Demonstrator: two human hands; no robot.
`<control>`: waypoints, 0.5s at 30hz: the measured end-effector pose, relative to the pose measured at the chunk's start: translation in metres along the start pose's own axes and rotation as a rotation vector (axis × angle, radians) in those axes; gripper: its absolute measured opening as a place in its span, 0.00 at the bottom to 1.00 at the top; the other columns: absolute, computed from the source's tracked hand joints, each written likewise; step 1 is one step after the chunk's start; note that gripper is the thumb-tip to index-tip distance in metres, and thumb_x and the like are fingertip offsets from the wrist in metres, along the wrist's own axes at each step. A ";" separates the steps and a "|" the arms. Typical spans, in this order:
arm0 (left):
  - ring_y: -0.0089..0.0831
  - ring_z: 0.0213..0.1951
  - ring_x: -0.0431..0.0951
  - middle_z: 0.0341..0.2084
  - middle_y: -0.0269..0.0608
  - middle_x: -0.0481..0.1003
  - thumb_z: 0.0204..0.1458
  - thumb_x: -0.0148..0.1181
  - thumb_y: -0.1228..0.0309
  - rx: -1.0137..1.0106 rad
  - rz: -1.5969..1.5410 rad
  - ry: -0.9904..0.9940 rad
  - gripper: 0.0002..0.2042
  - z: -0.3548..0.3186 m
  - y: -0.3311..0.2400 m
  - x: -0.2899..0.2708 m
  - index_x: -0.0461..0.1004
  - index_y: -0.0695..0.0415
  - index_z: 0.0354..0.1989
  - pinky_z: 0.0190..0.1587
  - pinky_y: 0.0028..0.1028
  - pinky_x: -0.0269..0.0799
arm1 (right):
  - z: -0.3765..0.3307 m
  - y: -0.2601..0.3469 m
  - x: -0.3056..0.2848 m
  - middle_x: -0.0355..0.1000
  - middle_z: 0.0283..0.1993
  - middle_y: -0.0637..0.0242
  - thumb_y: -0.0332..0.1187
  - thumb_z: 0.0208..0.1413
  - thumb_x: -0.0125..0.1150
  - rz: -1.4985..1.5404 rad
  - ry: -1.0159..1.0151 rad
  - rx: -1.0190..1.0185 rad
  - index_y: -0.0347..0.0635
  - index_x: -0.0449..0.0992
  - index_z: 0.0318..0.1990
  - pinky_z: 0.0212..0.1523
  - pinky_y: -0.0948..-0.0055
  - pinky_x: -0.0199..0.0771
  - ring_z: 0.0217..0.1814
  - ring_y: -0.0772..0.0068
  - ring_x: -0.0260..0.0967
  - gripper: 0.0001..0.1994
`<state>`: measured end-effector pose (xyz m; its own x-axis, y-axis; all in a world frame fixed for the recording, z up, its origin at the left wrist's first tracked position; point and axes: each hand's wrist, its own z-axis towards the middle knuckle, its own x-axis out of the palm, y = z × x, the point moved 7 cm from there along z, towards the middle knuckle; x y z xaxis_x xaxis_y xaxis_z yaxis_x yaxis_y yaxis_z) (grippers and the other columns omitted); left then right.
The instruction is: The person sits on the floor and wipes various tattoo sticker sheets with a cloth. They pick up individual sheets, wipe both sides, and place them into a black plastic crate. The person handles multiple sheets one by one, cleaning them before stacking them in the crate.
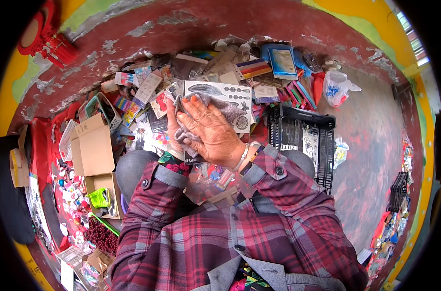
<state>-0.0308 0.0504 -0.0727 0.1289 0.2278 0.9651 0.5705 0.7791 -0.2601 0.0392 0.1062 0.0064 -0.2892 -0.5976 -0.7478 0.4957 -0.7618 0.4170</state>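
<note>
A white sheet printed with black feather and ornament designs (244,92) is held up in front of me. My left hand (174,127) grips it at its left edge; most of those fingers are hidden behind it. Across its face lies a crumpled grey cloth (227,109). My right hand (208,127) presses this cloth against the sheet, fingers stretched over it and the cloth bunched around them.
Ahead is a heap of packets, cards and booklets (148,89). A black plastic crate (327,121) with printed sheets stands right of my knee, an open cardboard box (92,145) to the left. A white plastic bag (338,88) sits on the floor at far right.
</note>
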 end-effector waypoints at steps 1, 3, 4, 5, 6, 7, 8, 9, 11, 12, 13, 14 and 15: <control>0.38 0.49 0.72 0.48 0.47 0.71 0.55 0.43 0.42 -0.017 -0.014 0.002 0.32 -0.001 0.003 0.001 0.63 0.58 0.56 0.53 0.36 0.68 | 0.002 -0.002 -0.004 0.51 0.67 0.56 0.48 0.56 0.49 -0.051 0.004 -0.005 0.46 0.64 0.59 0.66 0.52 0.37 0.72 0.57 0.42 0.25; 0.39 0.51 0.71 0.52 0.46 0.68 0.54 0.46 0.43 -0.056 0.076 -0.031 0.33 -0.005 0.004 -0.007 0.60 0.58 0.58 0.56 0.38 0.66 | 0.007 -0.010 -0.008 0.52 0.67 0.58 0.50 0.56 0.49 -0.141 -0.015 0.024 0.50 0.65 0.59 0.66 0.48 0.33 0.71 0.57 0.41 0.26; 0.40 0.52 0.70 0.53 0.46 0.66 0.53 0.48 0.44 -0.079 0.121 -0.048 0.34 -0.008 0.005 -0.011 0.59 0.58 0.60 0.57 0.39 0.64 | 0.009 -0.015 -0.012 0.52 0.67 0.59 0.50 0.55 0.49 -0.200 -0.046 0.061 0.51 0.65 0.59 0.66 0.48 0.33 0.71 0.56 0.41 0.26; 0.40 0.50 0.71 0.53 0.48 0.67 0.54 0.48 0.48 -0.065 0.063 -0.015 0.31 -0.010 0.007 -0.001 0.59 0.60 0.59 0.56 0.38 0.66 | 0.011 -0.020 -0.017 0.52 0.67 0.59 0.51 0.55 0.50 -0.260 -0.071 0.096 0.52 0.65 0.59 0.66 0.47 0.33 0.71 0.55 0.41 0.26; 0.41 0.49 0.73 0.52 0.50 0.68 0.55 0.48 0.53 -0.055 0.007 0.018 0.28 -0.011 0.010 0.014 0.60 0.61 0.58 0.54 0.37 0.67 | 0.012 -0.026 -0.024 0.53 0.66 0.59 0.51 0.55 0.50 -0.321 -0.098 0.135 0.53 0.65 0.59 0.66 0.47 0.33 0.71 0.53 0.41 0.26; 0.40 0.49 0.73 0.52 0.49 0.67 0.55 0.48 0.55 -0.087 0.047 0.040 0.27 -0.012 0.011 0.020 0.59 0.61 0.58 0.55 0.38 0.67 | 0.014 -0.031 -0.030 0.53 0.66 0.58 0.50 0.54 0.52 -0.345 -0.100 0.175 0.54 0.64 0.60 0.65 0.46 0.36 0.71 0.51 0.41 0.26; 0.40 0.49 0.72 0.52 0.49 0.67 0.56 0.47 0.58 -0.117 0.091 0.060 0.26 -0.013 0.010 0.025 0.59 0.62 0.58 0.55 0.38 0.66 | 0.013 -0.039 -0.034 0.53 0.66 0.58 0.49 0.54 0.53 -0.286 -0.135 0.191 0.54 0.64 0.60 0.65 0.47 0.37 0.71 0.50 0.42 0.26; 0.40 0.50 0.72 0.52 0.49 0.67 0.56 0.46 0.60 -0.153 0.132 0.085 0.25 -0.012 0.012 0.030 0.58 0.62 0.59 0.55 0.38 0.66 | 0.010 -0.051 -0.036 0.53 0.66 0.57 0.48 0.54 0.53 -0.233 -0.172 0.211 0.54 0.64 0.60 0.64 0.47 0.38 0.70 0.50 0.42 0.26; 0.40 0.50 0.71 0.53 0.48 0.67 0.56 0.46 0.61 -0.085 0.150 0.059 0.25 -0.009 0.006 0.043 0.58 0.62 0.59 0.55 0.38 0.66 | 0.005 -0.065 -0.034 0.54 0.65 0.55 0.45 0.55 0.53 -0.134 -0.229 0.253 0.53 0.64 0.60 0.64 0.49 0.43 0.70 0.49 0.44 0.25; 0.40 0.51 0.71 0.53 0.48 0.67 0.56 0.46 0.61 -0.049 0.161 0.045 0.25 -0.007 0.003 0.045 0.58 0.62 0.59 0.55 0.38 0.66 | 0.003 -0.064 -0.031 0.54 0.65 0.55 0.45 0.55 0.52 -0.132 -0.218 0.231 0.53 0.64 0.60 0.64 0.50 0.43 0.70 0.49 0.44 0.25; 0.40 0.52 0.70 0.53 0.48 0.66 0.57 0.44 0.62 -0.089 0.103 0.073 0.24 -0.005 -0.001 0.031 0.57 0.61 0.60 0.56 0.39 0.65 | 0.001 -0.060 -0.027 0.54 0.65 0.54 0.46 0.56 0.51 -0.130 -0.207 0.209 0.53 0.63 0.60 0.64 0.51 0.43 0.70 0.49 0.44 0.24; 0.41 0.51 0.71 0.52 0.48 0.67 0.57 0.44 0.61 -0.033 0.037 0.078 0.24 -0.003 -0.003 0.044 0.58 0.61 0.59 0.55 0.39 0.66 | -0.001 -0.057 -0.024 0.54 0.65 0.54 0.46 0.57 0.50 -0.133 -0.197 0.191 0.52 0.63 0.60 0.64 0.52 0.43 0.70 0.49 0.44 0.24; 0.41 0.49 0.72 0.50 0.49 0.69 0.57 0.45 0.59 -0.035 0.012 0.044 0.24 -0.003 -0.007 0.039 0.60 0.60 0.58 0.53 0.39 0.68 | 0.000 -0.045 -0.017 0.53 0.65 0.54 0.46 0.59 0.47 -0.150 -0.158 0.135 0.51 0.64 0.60 0.65 0.53 0.43 0.70 0.50 0.43 0.23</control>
<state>-0.0274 0.0518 -0.0329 0.1708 0.2107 0.9625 0.5963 0.7555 -0.2712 0.0223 0.1503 0.0002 -0.4811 -0.4991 -0.7207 0.3267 -0.8650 0.3808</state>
